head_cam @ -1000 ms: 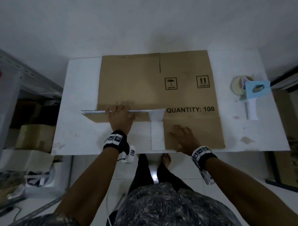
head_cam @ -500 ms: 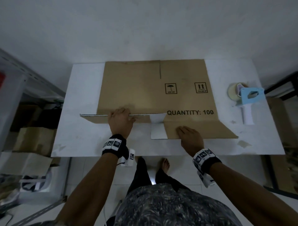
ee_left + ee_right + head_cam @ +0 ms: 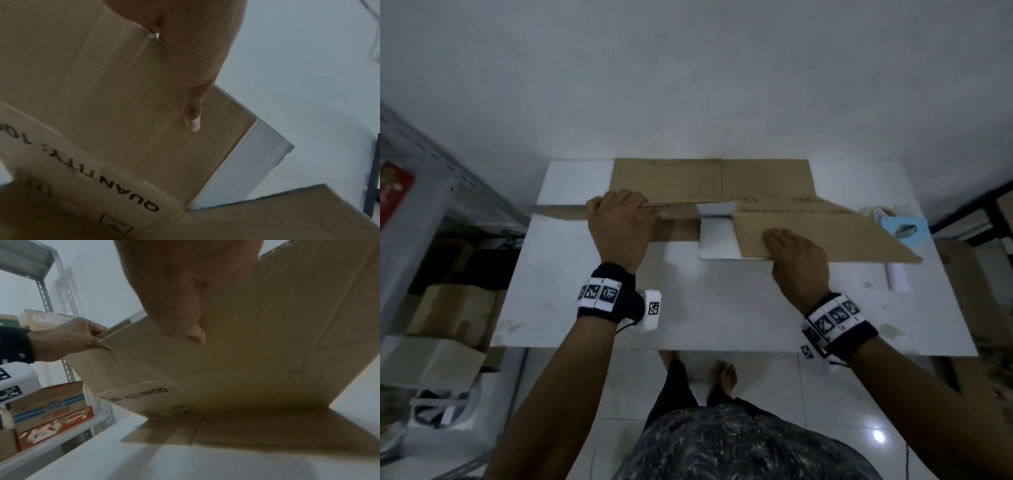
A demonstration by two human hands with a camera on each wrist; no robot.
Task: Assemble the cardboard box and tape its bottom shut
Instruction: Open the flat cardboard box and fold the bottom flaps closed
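Observation:
A flattened brown cardboard box [image 3: 681, 181] printed "QUANTITY: 100" lies across the white table [image 3: 722, 318], with its near half raised off the surface. My left hand [image 3: 619, 222] grips the top edge of the left flap, fingers curled over it; the left wrist view shows the thumb [image 3: 193, 120] flat against the cardboard [image 3: 102, 97]. My right hand [image 3: 798, 257] holds the right flap with the fingers lying on top, and the thumb [image 3: 195, 334] presses its underside. A blue tape dispenser [image 3: 902, 231] sits at the table's right, partly hidden behind the flap.
A metal shelf rack holding cardboard boxes [image 3: 455, 311] stands left of the table; printed cartons [image 3: 51, 410] show on it in the right wrist view. A white wall runs close behind the table. My bare feet [image 3: 722, 377] are under the near edge.
The near half of the box has lifted off the table, so its printed panel is now seen almost edge-on. Both hands rose with the flaps, and the right flap now covers part of the dispenser.

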